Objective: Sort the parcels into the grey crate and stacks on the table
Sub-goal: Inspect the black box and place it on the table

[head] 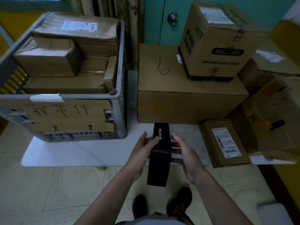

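Parcels (pixel 48 56) pack the grey crate (pixel 122 65) at the surface's (pixel 81 151) left end; a big carton (pixel 178 98) bearing an upright box (pixel 211 46) stands back right. One black parcel (pixel 160 153) is unsorted, above the near edge: the left hand (pixel 142 151) grips it, and the right hand (pixel 186 153) props its side with straight fingers. A flat labelled parcel (pixel 224 143) waits at the near edge; the crate looks full.

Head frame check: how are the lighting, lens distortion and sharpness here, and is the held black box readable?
Head view: dim, bluish light; wide-angle bending bows the grey crate and the table edge; the black box shows little surface detail; the shipping label on the flat parcel is soft and unreadable; the top right corner is smeared.
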### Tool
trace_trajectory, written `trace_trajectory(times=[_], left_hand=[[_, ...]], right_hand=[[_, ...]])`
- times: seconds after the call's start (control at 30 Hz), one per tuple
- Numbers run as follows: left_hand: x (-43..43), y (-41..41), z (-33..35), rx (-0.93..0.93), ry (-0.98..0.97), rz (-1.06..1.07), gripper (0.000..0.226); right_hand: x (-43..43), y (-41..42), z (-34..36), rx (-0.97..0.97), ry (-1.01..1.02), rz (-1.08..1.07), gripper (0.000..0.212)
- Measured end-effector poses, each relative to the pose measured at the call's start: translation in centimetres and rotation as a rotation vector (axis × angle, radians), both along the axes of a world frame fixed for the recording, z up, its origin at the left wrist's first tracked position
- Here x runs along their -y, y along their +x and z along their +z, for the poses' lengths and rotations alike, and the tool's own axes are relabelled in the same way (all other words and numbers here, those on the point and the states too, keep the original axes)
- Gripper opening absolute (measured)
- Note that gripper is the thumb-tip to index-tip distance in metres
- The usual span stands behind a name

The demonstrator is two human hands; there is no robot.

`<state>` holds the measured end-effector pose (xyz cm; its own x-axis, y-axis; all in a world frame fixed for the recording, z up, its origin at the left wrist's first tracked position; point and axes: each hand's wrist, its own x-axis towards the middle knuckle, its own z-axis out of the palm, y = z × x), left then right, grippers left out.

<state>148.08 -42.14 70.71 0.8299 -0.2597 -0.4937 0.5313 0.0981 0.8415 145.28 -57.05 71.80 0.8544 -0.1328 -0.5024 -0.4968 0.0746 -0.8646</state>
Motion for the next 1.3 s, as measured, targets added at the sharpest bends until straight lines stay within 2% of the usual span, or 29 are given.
trace_trajectory(times=[0.1,0.13,0.43,0.57,0.73,0.87,1.0,1.13,1.23,1.3], left_hand=[[-0.1,0.1,-0.1,0.060,0.077,-0.069,0.054],[0.0,0.1,-0.3,0.081,0.091,-0.087,0.050],[-0.1,-0.1,-0.8,0.042,0.057,-0.030,0.045],[-0.2,0.1,-0.8,0.071,0.103,-0.010,0.049],[-0.3,0.4,-1.0,0.167,0.164,-0.031,0.049],[-0.3,0.3,-1.2,0.175,0.164,-0.018,0.049],[-0.1,0.3,-1.2,0.159,0.130,0.010,0.036],[0.1,0.3,-0.3,0.149,0.084,0.043,0.051],[0.1,0.5,-0.3,0.154,0.087,0.074,0.051],[0.1,0.7,-0.3,0.154,0.088,0.080,0.050]], right_hand=[[-0.2,0.1,-0.1,0.036,-0.031,0.035,0.025],[-0.2,0.1,-0.2,0.050,-0.042,0.040,0.021],[-0.2,0.0,-0.4,0.054,-0.095,0.030,0.041],[-0.1,-0.1,-0.7,0.068,-0.108,0.038,0.064],[-0.1,0.0,-0.5,0.177,-0.171,0.113,0.066],[-0.2,0.1,-0.2,0.193,-0.163,0.091,0.055],[-0.1,0.1,-0.5,0.161,-0.158,0.057,0.047],[-0.3,0.1,-0.6,0.139,-0.088,0.004,0.029],[-0.4,0.1,-0.3,0.145,-0.033,-0.010,0.047],[-0.4,0.2,-0.2,0.142,-0.017,-0.026,0.050]])
